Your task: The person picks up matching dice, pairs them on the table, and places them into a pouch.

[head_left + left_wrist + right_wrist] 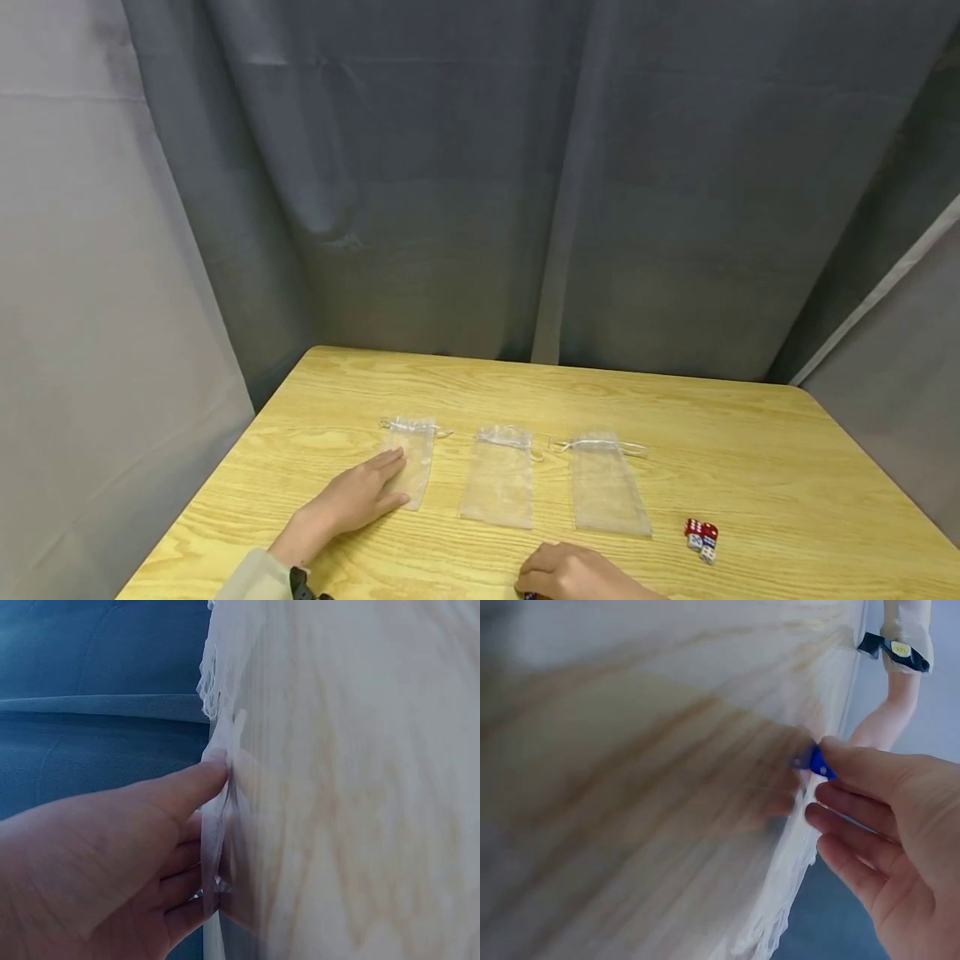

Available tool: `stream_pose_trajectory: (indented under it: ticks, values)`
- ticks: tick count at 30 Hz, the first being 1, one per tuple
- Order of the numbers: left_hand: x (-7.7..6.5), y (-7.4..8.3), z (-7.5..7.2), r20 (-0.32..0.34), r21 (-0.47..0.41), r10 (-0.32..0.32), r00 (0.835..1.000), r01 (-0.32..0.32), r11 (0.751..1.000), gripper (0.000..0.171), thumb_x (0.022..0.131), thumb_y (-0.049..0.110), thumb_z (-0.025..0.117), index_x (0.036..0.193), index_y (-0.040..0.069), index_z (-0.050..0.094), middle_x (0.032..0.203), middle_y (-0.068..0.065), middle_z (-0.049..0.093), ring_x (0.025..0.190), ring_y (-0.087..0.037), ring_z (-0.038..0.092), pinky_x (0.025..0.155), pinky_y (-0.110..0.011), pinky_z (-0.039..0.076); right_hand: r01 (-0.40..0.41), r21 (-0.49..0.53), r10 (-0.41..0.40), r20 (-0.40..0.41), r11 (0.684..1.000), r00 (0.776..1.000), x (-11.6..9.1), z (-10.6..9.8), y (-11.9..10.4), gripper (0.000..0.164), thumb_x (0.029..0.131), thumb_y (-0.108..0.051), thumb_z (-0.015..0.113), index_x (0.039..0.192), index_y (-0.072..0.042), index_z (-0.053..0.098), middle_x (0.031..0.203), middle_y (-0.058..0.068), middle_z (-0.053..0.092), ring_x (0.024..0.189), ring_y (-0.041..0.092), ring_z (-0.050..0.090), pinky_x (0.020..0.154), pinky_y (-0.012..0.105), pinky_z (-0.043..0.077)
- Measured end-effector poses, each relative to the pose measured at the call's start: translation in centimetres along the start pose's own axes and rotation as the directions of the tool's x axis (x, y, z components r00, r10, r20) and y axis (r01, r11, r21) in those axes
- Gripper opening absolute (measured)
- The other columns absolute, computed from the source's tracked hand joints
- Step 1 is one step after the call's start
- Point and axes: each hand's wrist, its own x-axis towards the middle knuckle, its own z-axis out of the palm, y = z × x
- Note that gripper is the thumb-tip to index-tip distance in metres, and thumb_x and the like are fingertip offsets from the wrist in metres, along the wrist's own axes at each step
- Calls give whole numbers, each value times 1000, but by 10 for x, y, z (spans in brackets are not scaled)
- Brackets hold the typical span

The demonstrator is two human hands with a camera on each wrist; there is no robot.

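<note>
Three sheer white drawstring bags lie in a row on the table in the head view: a left bag [417,477], a middle bag [498,487] and a right bag [609,496]. My left hand [356,497] rests on the left bag, its fingers and thumb over the near-left part of the cloth. Seen from the left wrist, the thumb and fingers touch the thin fabric [214,840] close to the tabletop. At the near edge of the head view, my right hand [573,573] pinches a blue die [821,761] between thumb and forefinger, low over the wood.
Several red and blue dice [702,540] sit clustered on the right of the wooden table [757,450]. Grey curtains [450,208] hang behind the table and along both sides. A black band [302,585] circles the left wrist below a pale sleeve.
</note>
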Motion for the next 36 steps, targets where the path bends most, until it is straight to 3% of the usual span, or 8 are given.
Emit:
stream_pose_trajectory:
  ticks: [7, 13, 20, 23, 25, 31, 33, 36]
  values:
    - [-1, -2, 0, -9, -6, -1, 1000, 1, 1000, 62, 96, 37, 60, 140, -4, 49, 150, -20, 45, 138, -39, 45, 112, -52, 39, -153, 182, 165, -51, 971, 985, -10, -22, 7, 19, 94, -17, 66, 111, -11, 70, 105, 0, 72, 95, 8, 67, 77, 16, 56]
    - [-6, -9, -1, -26, -15, -21, 999, 20, 1000, 61, 96, 37, 60, 140, -4, 49, 151, -21, 44, 138, -39, 44, 113, -53, 39, -312, 259, 362, -175, 914, 916, -24, -29, 18, 21, 90, -16, 70, 110, -11, 71, 104, 2, 73, 96, 10, 68, 75, 26, 61]
    - [-13, -18, -3, -35, -18, -28, 999, 27, 999, 61, 96, 37, 60, 139, -5, 49, 150, -21, 44, 138, -40, 44, 113, -54, 38, -533, 200, 568, -336, 822, 751, -62, -45, 29, 23, 82, -9, 76, 104, -16, 74, 99, -5, 75, 93, -5, 65, 73, 20, 59]
    - [-16, -20, -3, -25, -20, -34, 999, 34, 999, 62, 96, 38, 60, 140, -4, 49, 151, -21, 44, 138, -40, 44, 113, -54, 38, -622, 200, 646, -363, 757, 671, -83, -52, 32, 24, 80, -6, 77, 102, -15, 75, 96, -4, 75, 86, -8, 64, 68, 18, 57]
    - [-19, -22, -4, -18, -23, -35, 999, 35, 999, 62, 96, 39, 60, 140, -3, 48, 151, -21, 44, 139, -40, 44, 113, -54, 38, -697, 234, 731, -315, 678, 605, -96, -58, 32, 21, 84, -11, 75, 104, -17, 75, 97, -4, 75, 85, -9, 63, 68, 18, 56]
    - [-24, -24, -6, -19, -31, -29, 999, 28, 999, 63, 96, 41, 59, 141, -3, 48, 151, -21, 44, 138, -40, 44, 111, -55, 39, -888, 252, 923, -87, 385, 375, -125, -72, 34, 22, 90, -37, 68, 110, -29, 72, 111, -4, 73, 94, -2, 65, 76, 24, 57]
    - [-24, -24, -6, -22, -26, -28, 999, 27, 999, 63, 96, 41, 59, 141, -3, 48, 151, -20, 44, 138, -40, 44, 111, -55, 39, -907, 247, 939, -48, 341, 340, -131, -74, 35, 25, 90, -41, 67, 112, -30, 71, 116, -2, 71, 97, 0, 66, 79, 26, 58]
    - [-24, -24, -5, -26, -20, -23, 999, 22, 1000, 63, 96, 41, 59, 141, -3, 48, 150, -21, 44, 138, -40, 44, 111, -54, 40, -904, 259, 938, -37, 341, 344, -136, -74, 37, 26, 90, -41, 67, 113, -29, 70, 117, 0, 71, 97, 1, 66, 81, 27, 58]
